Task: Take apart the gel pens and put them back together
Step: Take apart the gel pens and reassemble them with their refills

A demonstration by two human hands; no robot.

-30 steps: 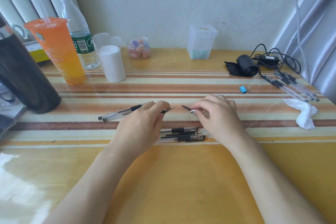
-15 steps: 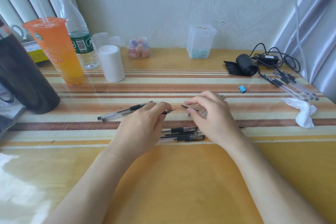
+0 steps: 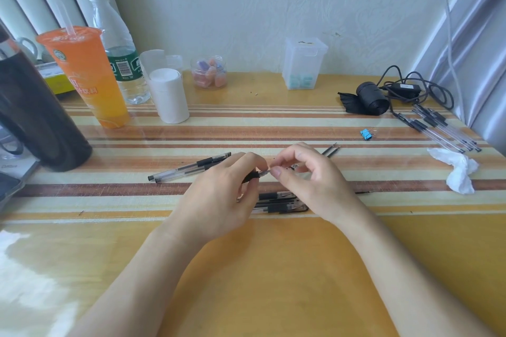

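My left hand grips a gel pen barrel by its black grip, the front end pointing right. My right hand pinches the small tip piece with thumb and forefinger right at that front end, so the two parts meet. Two clear gel pens lie on the table behind my left hand. A few more pens lie side by side under and between my hands. Two loose refills stick out behind my right hand.
On the striped table: an orange drink cup, water bottle, white roll and dark flask at left; candy jar and clear box at back; black roll with cable, pen pile, blue clip, crumpled tissue at right.
My right hand has carried the tip piece leftward to the front end of the barrel in my left hand; a gap lay between them before, and now they touch.
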